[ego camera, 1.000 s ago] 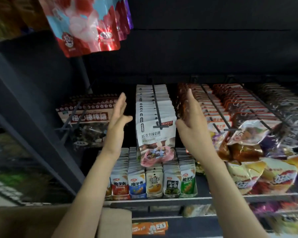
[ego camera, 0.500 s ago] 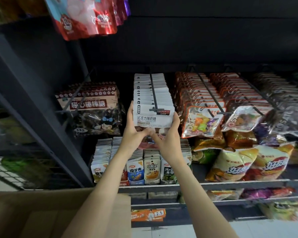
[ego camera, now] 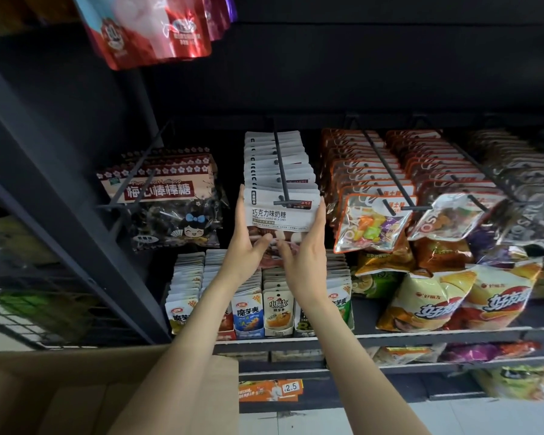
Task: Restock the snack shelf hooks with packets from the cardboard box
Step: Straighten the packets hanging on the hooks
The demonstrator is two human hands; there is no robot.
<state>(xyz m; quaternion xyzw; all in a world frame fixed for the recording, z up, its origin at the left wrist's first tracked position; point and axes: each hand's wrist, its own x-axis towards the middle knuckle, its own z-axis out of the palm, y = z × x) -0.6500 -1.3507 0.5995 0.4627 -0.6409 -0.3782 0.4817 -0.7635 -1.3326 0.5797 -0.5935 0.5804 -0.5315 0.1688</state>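
- The cardboard box (ego camera: 85, 394) sits nearest the camera at lower left, under the left forearm; its inside is dim and no packets can be made out in it. Risk: a forearm that drops onto the near flap may tip or shift the box
- The left hand (ego camera: 245, 246) and the right hand (ego camera: 305, 252) flank the front milk-candy packet (ego camera: 280, 211). Fingers run up each side edge and the thumbs press on the lower face, so both hands grip this packet between them
- The packet hangs at the front tip of the hook (ego camera: 282, 183), just behind the crossbar. Risk: if it is pulled forward or lifted, its hang hole may clear the tip and the packet may fall onto the small pouches (ego camera: 277, 309) on the shelf below
- The row of white packets behind it fills the hook almost to the tip. Risk: a push backward may crumple the headers or tear a hang hole, since little free rod is visible
- The candy pouches (ego camera: 371, 221) hang just beside the right hand. Risk: a widened right elbow or wrist may knock the front pouch askew or off its peg
- The lollipop bags (ego camera: 161, 196) hang to the left, apart from the left hand; contact is judged unlikely
- The chip bags (ego camera: 446, 296) lie loose on the shelf at right. Risk: a dropped pouch may dislodge them
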